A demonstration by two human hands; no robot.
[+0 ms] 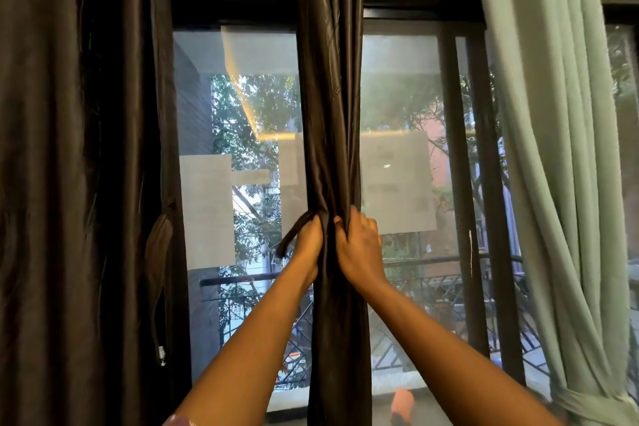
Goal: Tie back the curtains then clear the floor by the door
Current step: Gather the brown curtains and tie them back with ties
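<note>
A dark brown satin curtain point(330, 97) hangs gathered into a narrow column in front of the glass door point(401, 156). My left hand point(307, 245) grips the gathered cloth from the left and also holds a dark tie-back strap point(290, 239) whose loose end droops to the lower left. My right hand point(359, 245) grips the bunch from the right at the same height, fingers curled into the folds. Both forearms reach up from the bottom of the view.
A second dark curtain point(86, 183) covers the left side, with a tie-back strap point(157, 270) dangling at its edge. A pale green curtain point(560, 156) hangs on the right, knotted low point(587, 401). A pinkish object point(403, 403) lies low by the door. A balcony railing point(432, 287) shows outside.
</note>
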